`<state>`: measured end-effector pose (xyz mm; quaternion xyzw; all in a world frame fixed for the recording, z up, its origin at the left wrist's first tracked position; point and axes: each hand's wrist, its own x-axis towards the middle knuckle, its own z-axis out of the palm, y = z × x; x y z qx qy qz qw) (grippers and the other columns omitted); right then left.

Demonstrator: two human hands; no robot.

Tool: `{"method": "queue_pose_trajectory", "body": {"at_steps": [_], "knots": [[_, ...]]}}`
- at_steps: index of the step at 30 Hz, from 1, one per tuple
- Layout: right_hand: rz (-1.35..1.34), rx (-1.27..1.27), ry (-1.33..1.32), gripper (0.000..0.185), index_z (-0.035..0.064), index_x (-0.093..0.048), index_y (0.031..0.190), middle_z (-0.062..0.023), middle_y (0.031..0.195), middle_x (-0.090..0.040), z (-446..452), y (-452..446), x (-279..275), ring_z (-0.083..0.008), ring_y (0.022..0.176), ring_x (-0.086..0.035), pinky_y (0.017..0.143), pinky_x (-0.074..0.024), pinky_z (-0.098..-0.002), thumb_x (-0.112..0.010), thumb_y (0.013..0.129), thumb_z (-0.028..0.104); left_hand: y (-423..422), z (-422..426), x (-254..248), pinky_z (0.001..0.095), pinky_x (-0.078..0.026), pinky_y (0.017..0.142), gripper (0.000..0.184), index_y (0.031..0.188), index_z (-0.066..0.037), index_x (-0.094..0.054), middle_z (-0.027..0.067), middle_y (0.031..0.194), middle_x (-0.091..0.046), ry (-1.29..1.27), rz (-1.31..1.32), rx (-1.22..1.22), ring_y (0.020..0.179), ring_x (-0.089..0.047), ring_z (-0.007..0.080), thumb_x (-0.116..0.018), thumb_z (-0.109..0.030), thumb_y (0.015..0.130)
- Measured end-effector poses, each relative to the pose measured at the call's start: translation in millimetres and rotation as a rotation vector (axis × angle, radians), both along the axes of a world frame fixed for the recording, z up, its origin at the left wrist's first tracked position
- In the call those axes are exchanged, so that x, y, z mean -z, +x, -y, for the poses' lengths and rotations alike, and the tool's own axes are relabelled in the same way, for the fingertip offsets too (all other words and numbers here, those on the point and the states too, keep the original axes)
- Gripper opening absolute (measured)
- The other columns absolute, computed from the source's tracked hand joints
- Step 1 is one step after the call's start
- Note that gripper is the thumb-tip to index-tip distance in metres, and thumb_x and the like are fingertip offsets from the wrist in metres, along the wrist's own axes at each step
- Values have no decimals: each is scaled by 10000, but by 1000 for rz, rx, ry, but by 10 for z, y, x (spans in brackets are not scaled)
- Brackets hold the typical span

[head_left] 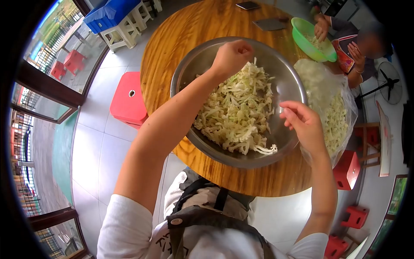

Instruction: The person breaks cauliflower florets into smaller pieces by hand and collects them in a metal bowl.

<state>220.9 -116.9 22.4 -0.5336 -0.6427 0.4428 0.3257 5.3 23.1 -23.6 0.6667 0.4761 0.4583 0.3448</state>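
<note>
A wide steel basin [291, 82] holds a heap of pale cauliflower pieces [239, 110], torn into small florets with thin stalks. Over the basin's far side is my left hand [235, 56], its fingers curled in; whatever may be inside them is hidden. My right hand [304, 123] hovers above the basin's right rim with thumb and index finger drawn close together. A tiny white spot shows at those fingertips, too small to name. One larger floret [266, 149] lies at the near edge of the heap.
The basin stands on a round wooden table [166, 52]. To its right is a clear plastic bag [334, 116] of cauliflower. Beyond are a green basin [308, 41] worked by another person [351, 47], a cleaver [269, 24] and a phone [248, 5]. A red stool [127, 101] stands left.
</note>
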Motion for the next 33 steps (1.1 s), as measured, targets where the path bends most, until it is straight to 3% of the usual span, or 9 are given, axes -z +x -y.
{"method": "queue_pose_trajectory", "body": {"at_steps": [1,4,8,11,17,21,24,28,33], "knots": [[-1,9,1,200,48,-602,1040,2,810,-606,20,37,10,-44,666,-509,575,-401,-180,-525,901,170,28,21,23,246,-444,613,170,916,-49,-633,27,736,-599,9,-37,83,656,-548,97,-587,-159,795],[6,35,-2,199,43,-609,1026,-1,797,-606,75,118,27,-41,653,-502,565,-393,-178,-527,900,173,151,127,58,291,-471,658,148,898,-87,-645,51,784,-641,109,-378,295,682,-592,156,-586,-169,789],[1,70,-9,199,42,-614,1017,-3,790,-610,157,195,75,-40,647,-502,561,-392,-175,-534,897,180,291,308,28,308,-481,695,145,880,-90,-656,58,809,-651,110,-453,658,728,-613,184,-598,-165,770],[-16,72,3,199,43,-616,1014,-4,792,-613,194,213,113,-41,647,-502,559,-392,-174,-541,894,183,442,490,-82,323,-478,710,165,902,-99,-658,58,827,-652,98,-694,817,767,-611,205,-607,-143,752],[-43,60,14,206,35,-614,1016,-10,805,-619,218,167,130,-44,653,-511,573,-401,-176,-550,891,185,736,686,322,372,-467,715,166,904,-122,-640,78,903,-611,188,-1021,1033,837,-595,270,-617,-153,743],[-45,57,55,211,27,-612,1014,-17,811,-621,272,180,122,-51,663,-520,586,-411,-181,-549,891,186,741,764,140,389,-461,701,142,836,-91,-581,99,879,-574,53,-1163,937,830,-579,275,-632,-179,738],[-49,51,57,220,25,-613,1014,-17,809,-621,291,220,134,-55,670,-524,592,-416,-185,-546,893,196,490,626,76,378,-464,710,139,834,-69,-580,103,883,-576,123,-879,914,818,-576,271,-623,-162,741],[-35,69,37,228,29,-614,1015,-17,811,-622,282,186,131,-56,680,-528,601,-420,-189,-538,897,208,250,569,-217,316,-472,711,178,918,-56,-608,85,909,-585,-25,-616,784,837,-579,196,-592,-163,776],[-29,38,11,229,34,-616,1016,-21,819,-627,249,104,130,-61,694,-537,613,-426,-198,-531,901,213,78,667,-426,268,-453,698,184,951,-73,-631,28,771,-610,-203,-412,712,739,-552,107,-585,-177,807]]}}
